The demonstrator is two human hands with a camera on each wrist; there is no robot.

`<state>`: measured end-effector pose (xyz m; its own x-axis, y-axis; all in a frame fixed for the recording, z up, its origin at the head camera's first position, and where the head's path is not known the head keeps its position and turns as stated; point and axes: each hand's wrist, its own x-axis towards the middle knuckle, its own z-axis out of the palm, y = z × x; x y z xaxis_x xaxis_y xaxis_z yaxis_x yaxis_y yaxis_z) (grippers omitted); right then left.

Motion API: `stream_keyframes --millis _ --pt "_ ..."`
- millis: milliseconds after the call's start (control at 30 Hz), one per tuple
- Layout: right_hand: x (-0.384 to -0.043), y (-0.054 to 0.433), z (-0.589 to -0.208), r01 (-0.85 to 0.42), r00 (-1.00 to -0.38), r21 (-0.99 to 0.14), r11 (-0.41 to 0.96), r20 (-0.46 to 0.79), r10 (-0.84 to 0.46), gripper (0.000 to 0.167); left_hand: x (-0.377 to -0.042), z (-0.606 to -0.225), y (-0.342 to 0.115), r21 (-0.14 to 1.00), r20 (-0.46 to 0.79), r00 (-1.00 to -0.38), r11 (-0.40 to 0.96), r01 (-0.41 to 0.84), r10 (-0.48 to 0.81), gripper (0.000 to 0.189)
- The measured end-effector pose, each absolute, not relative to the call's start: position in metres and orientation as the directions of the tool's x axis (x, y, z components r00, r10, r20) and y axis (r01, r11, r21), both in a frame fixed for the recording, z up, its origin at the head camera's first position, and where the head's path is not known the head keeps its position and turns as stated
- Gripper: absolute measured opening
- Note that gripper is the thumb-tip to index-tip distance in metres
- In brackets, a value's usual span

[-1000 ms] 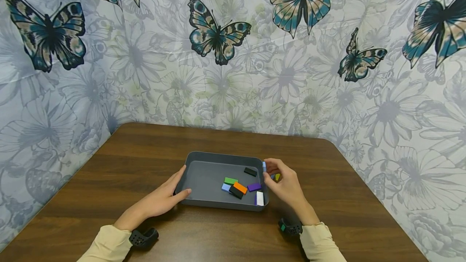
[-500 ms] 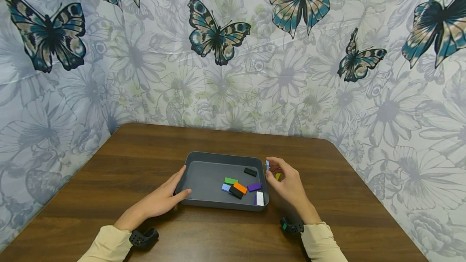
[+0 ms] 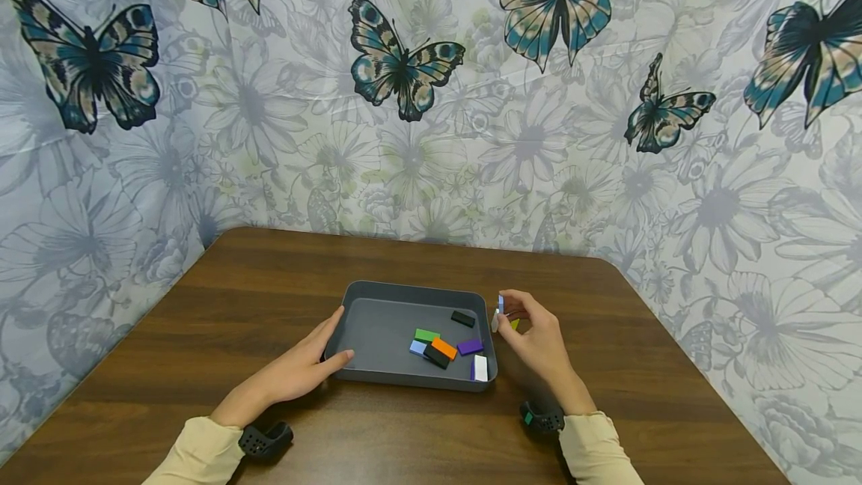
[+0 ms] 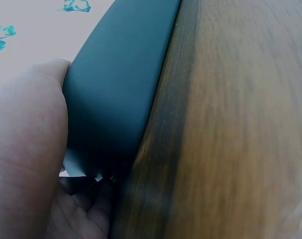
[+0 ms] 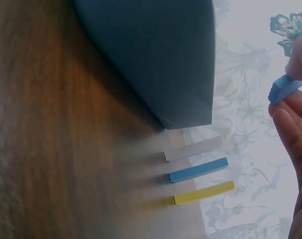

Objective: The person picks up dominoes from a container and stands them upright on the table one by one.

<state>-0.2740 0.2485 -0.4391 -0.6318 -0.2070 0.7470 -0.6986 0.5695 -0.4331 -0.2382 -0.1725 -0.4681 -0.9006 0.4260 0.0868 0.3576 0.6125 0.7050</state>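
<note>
My right hand (image 3: 539, 339) pinches a light blue domino-like block (image 5: 285, 89) between thumb and fingers, just right of the grey tray (image 3: 384, 378). Near it, a white block (image 5: 193, 149), a blue block (image 5: 198, 170) and a yellow block (image 5: 204, 192) stand on end in a spaced row beside the tray. In the head view the hand partly hides this row. My left hand (image 3: 299, 365) holds the tray's left near corner, thumb over the rim and fingers along the outer side.
Inside the tray lie several loose blocks, including a green one (image 3: 427, 334), an orange one (image 3: 444, 348), a purple one (image 3: 470, 346), a white one (image 3: 480, 367) and a black one (image 3: 463, 317). A brown wooden table (image 3: 269, 298) carries everything, with a butterfly-patterned wall covering behind.
My right hand has shifted slightly right, away from the tray's edge, with the light blue block still pinched. A white standing block now shows beside it. The left hand and tray stay put.
</note>
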Motion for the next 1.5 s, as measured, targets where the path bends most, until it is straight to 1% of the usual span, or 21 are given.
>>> stream_keyframes --millis 133,233,400,533,767,867,1133,1500 --pt "-0.273 0.247 -0.435 -0.725 -0.584 -0.402 0.559 0.789 -0.190 0.046 -0.238 -0.468 -0.173 0.704 0.087 -0.901 0.614 0.357 0.424 0.091" --pt "-0.266 0.243 -0.425 -0.730 -0.572 -0.399 0.555 0.802 -0.176 0.045 -0.237 -0.468 -0.173 0.698 0.091 -0.901 0.619 0.361 0.424 0.090" --pt "-0.253 0.239 -0.410 -0.719 -0.577 -0.402 0.567 0.800 -0.165 0.042 -0.237 -0.467 -0.173 0.695 0.084 -0.900 0.622 0.360 0.427 0.090" --pt "-0.249 0.238 -0.407 -0.705 -0.583 -0.403 0.584 0.798 -0.152 0.043 -0.237 -0.466 -0.174 0.704 0.068 -0.902 0.620 0.346 0.426 0.089" --pt "-0.251 0.243 -0.409 -0.699 -0.578 -0.415 0.583 0.807 -0.120 0.040 -0.237 -0.466 -0.174 0.699 0.080 -0.903 0.622 0.353 0.423 0.089" --pt "-0.253 0.245 -0.409 -0.695 -0.579 -0.420 0.584 0.808 -0.108 0.043 -0.237 -0.467 -0.174 0.699 0.083 -0.901 0.620 0.356 0.425 0.089" --pt "-0.254 0.250 -0.412 -0.664 -0.607 -0.446 0.601 0.790 -0.084 0.045 -0.239 -0.469 -0.173 0.703 0.082 -0.903 0.618 0.352 0.422 0.090" --pt "-0.255 0.255 -0.416 -0.637 -0.621 -0.466 0.613 0.783 -0.050 0.044 -0.236 -0.465 -0.174 0.696 0.090 -0.899 0.618 0.365 0.429 0.088"
